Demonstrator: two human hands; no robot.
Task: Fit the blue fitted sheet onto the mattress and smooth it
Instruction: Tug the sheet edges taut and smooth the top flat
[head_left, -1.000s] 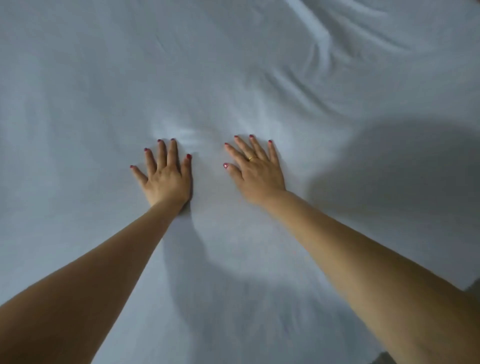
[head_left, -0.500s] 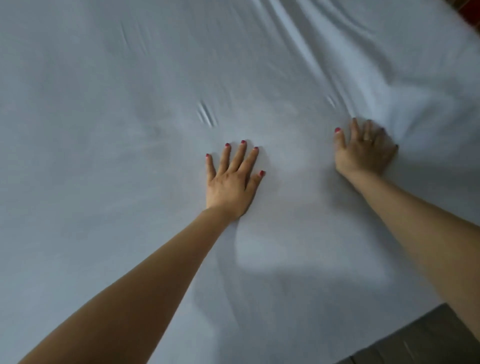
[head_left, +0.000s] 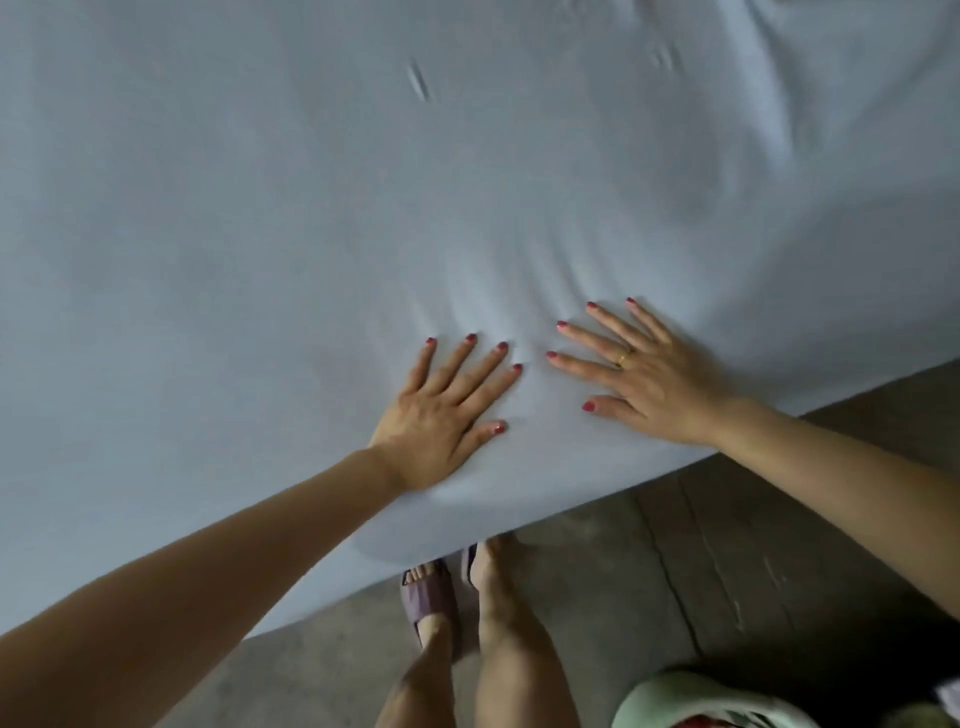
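Note:
The blue fitted sheet (head_left: 311, 234) covers the mattress and fills most of the view, lying mostly flat. Soft ripples fan out just beyond my fingertips, and a small crease (head_left: 418, 85) shows farther up. My left hand (head_left: 441, 410) presses flat on the sheet near the mattress edge, fingers straight and spread. My right hand (head_left: 644, 374) lies flat beside it, a few centimetres to the right, fingers spread and pointing up-left, a gold ring on one finger. Neither hand grips the cloth.
The mattress edge (head_left: 571, 499) runs diagonally from lower left to upper right. Below it lies grey concrete floor (head_left: 727, 545). My feet in purple slippers (head_left: 431, 597) stand against the edge. A pale green item (head_left: 696, 701) lies on the floor at bottom right.
Both hands have drawn back toward the near edge of the mattress and come close together. The right hand, earlier bunched into folds at the right, now lies flat. The floor and my feet have come into view.

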